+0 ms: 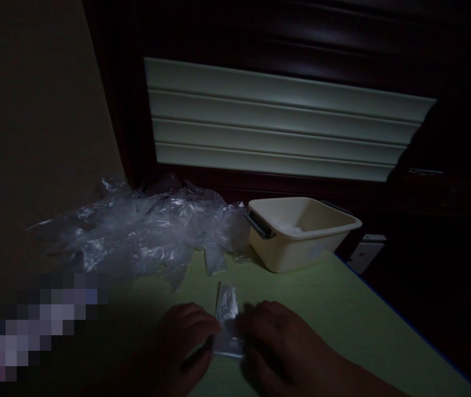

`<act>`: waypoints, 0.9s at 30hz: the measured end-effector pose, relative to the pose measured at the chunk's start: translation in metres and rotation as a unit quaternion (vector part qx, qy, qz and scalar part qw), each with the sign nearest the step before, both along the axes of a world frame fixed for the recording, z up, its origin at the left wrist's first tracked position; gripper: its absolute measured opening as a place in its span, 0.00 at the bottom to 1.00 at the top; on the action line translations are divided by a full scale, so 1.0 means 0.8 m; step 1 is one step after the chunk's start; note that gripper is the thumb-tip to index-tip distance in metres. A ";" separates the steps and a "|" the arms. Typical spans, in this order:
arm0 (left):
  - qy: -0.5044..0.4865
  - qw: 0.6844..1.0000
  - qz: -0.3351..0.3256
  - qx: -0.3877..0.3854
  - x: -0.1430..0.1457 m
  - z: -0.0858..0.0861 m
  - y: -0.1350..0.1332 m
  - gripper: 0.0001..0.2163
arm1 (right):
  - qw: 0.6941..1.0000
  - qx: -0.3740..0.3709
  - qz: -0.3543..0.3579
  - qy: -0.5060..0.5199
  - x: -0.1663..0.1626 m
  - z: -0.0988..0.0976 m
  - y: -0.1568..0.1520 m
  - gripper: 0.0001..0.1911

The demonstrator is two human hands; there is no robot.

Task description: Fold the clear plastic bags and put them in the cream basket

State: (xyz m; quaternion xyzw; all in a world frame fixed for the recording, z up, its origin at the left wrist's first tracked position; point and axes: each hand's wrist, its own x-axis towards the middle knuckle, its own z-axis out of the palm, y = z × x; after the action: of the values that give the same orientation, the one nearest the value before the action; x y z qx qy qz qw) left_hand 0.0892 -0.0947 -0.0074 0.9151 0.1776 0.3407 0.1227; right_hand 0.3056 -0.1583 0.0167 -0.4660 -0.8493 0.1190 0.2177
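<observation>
A clear plastic bag, folded into a narrow strip, lies flat on the table in front of me. At its left edge, my left hand curls its fingers and thumb onto the plastic. Bent fingers of my right hand grip the opposite edge, their tips partly lost in shadow. Beyond the hands, a loose heap of crumpled clear plastic bags spreads over the far left of the table. The dim light hides fine detail of the fingers.
A cream plastic basin with dark handles stands at the table's far right, with something pale inside. The green table has a blue right edge. Behind rises a dark wooden panel with pale slats. A white box-like object sits past the edge.
</observation>
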 end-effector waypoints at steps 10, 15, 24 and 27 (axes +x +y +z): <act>-0.016 1.000 -0.008 0.005 0.000 -0.011 0.013 0.12 | 1.000 -0.022 -0.015 0.013 -0.003 -0.006 0.005 0.11; 0.005 1.000 -0.003 -0.028 -0.001 -0.013 0.010 0.17 | 0.995 0.000 0.007 0.100 -0.006 -0.013 0.007 0.11; -0.017 0.998 0.014 -0.064 0.001 -0.007 0.013 0.12 | 0.984 -0.029 0.000 0.176 -0.006 -0.020 0.014 0.11; -0.020 0.995 0.045 -0.087 0.003 -0.007 0.012 0.10 | 0.983 -0.056 -0.035 0.173 -0.008 -0.018 0.014 0.12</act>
State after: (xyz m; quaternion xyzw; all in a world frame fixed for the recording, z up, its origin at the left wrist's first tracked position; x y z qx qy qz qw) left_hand 0.0917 -0.0851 -0.0128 0.8851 0.2451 0.3473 0.1897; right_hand 0.2989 -0.1469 0.0020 -0.4793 -0.7740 0.2377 0.3387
